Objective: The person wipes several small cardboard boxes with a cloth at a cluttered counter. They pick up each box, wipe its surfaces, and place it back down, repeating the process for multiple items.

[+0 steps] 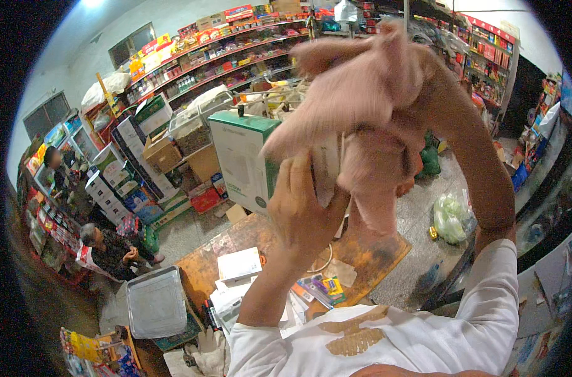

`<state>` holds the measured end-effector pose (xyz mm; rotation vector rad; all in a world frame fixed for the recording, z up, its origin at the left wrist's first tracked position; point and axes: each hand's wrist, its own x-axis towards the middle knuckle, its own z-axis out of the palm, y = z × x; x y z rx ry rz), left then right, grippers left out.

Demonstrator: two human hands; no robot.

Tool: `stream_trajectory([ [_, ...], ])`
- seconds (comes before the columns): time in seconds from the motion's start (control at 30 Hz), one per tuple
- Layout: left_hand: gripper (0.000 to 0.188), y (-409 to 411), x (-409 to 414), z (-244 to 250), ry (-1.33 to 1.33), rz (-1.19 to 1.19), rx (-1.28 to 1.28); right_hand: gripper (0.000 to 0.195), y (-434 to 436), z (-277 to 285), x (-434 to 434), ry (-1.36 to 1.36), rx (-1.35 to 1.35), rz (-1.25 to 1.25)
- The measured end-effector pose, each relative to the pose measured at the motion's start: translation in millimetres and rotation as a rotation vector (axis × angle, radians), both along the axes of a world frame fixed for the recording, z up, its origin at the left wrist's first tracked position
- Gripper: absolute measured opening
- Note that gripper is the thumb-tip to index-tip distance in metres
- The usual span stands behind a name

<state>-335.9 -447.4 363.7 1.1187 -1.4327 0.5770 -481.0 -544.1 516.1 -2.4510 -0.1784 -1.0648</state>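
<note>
My right hand [415, 70] is raised high at the upper middle and grips a pink cloth [342, 94]. The cloth is blurred, hangs in folds and hides most of that hand. Below it, my left hand [298, 198] holds a white and green carton [241, 162] at its right side, with the thumb apart from the fingers. The carton stands tilted in view and bears printing and a picture. Cloth covers part of its right side, and its contact with the table is hidden. Under my arms is a worn wooden table [196, 257] with papers [232, 299] and a white box [239, 264].
A metal tray [155, 301] lies at the left, near work gloves [209, 351]. Small packaged goods [331, 287] lie on the table. Stacked cartons [111, 188] and stocked shelves [210, 52] stand beyond. Two people [107, 254] are at the left. A plastic bag [451, 217] rests on the floor.
</note>
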Motion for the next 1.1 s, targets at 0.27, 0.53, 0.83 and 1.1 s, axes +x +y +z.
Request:
stream_trajectory([
  [0.27,0.045,9,8,-14,0.089,0.051,-0.069,0.040,-19,1,-27,-0.084,-0.088,-0.307],
  [0.53,0.078,3,4,-27,0.045,0.263,0.053,0.049,-58,-6,-37,-0.240,-0.069,-0.490],
  [0.83,0.090,-6,-9,-30,0.000,0.374,0.180,0.065,-15,8,16,-0.015,-0.487,-0.327],
  [1.1,0.080,-2,-3,-36,-0.012,0.305,0.134,0.042,-2,-1,38,0.197,-0.592,-0.459],
])
